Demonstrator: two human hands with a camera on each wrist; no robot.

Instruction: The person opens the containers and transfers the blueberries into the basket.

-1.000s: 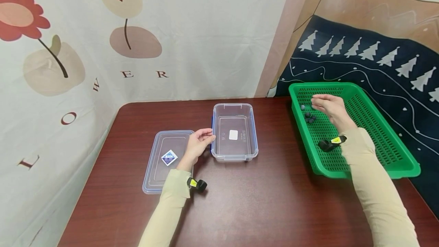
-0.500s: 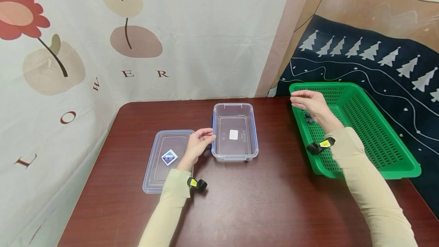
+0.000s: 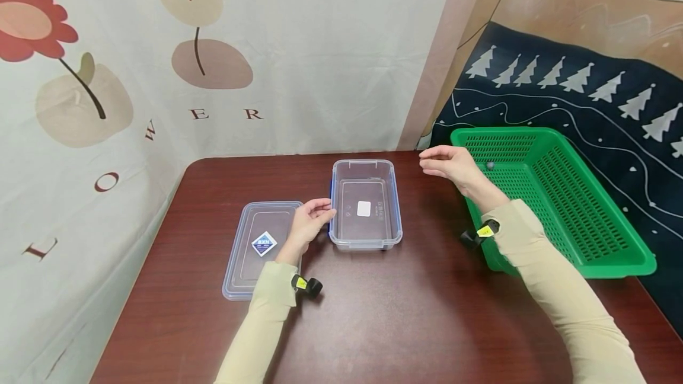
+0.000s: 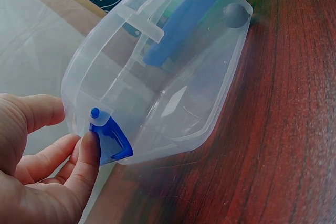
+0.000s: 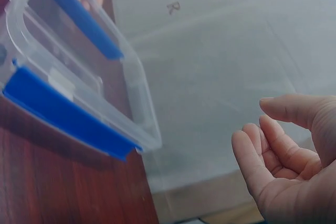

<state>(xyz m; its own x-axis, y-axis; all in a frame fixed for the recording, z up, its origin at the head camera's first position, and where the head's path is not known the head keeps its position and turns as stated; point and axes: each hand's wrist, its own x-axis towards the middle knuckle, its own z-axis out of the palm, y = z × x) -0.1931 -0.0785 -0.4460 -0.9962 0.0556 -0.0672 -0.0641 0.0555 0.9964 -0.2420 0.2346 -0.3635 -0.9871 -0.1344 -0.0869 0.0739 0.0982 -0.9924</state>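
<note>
A clear plastic box (image 3: 368, 233) with blue side latches stands on the table. At its left side my left hand (image 3: 309, 224) pinches the edge by a blue latch (image 4: 112, 140), fingertips on the latch in the left wrist view. My right hand (image 3: 453, 168) hovers between the box and the green basket (image 3: 555, 265), its fingers loosely curled; the right wrist view shows nothing between thumb and fingers. In the basket a small grey ball (image 3: 490, 165) shows behind that hand. A dark round ball (image 4: 236, 15) appears through the box's corner; inside or behind, I cannot tell.
A clear lid (image 3: 245, 277) with a blue-and-white sticker lies left of the box, partly under my left arm. The brown table (image 3: 373, 325) meets printed cloth (image 3: 320, 76) at the back. The basket's raised rim stands under my right forearm.
My right hand has moved left, out from over the basket towards the box. The dark balls seen in the basket earlier are now covered by it. My left hand has stayed on the box.
</note>
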